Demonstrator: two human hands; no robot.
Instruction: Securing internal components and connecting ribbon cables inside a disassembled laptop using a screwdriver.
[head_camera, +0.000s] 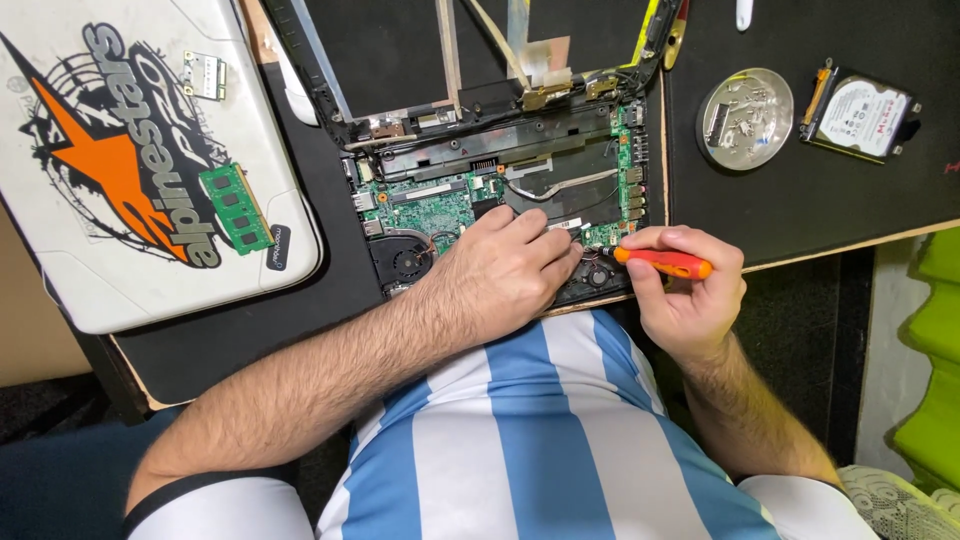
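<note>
An opened laptop (560, 160) lies on the black mat with its green circuit board (425, 208) and cooling fan (405, 262) exposed. My left hand (500, 270) rests flat on the laptop's front part, fingers pointing right toward the board's lower right corner. My right hand (685, 295) grips an orange-handled screwdriver (665, 262), its tip pointing left at that same corner, close to my left fingertips. The screwdriver's tip is hidden between the hands.
A white laptop cover (120, 290) with an orange-and-black sticker lies at the left, with a green memory module (235, 208) and a small card (205, 73) on it. A round metal dish of screws (745, 118) and a hard drive (865, 113) sit at the right.
</note>
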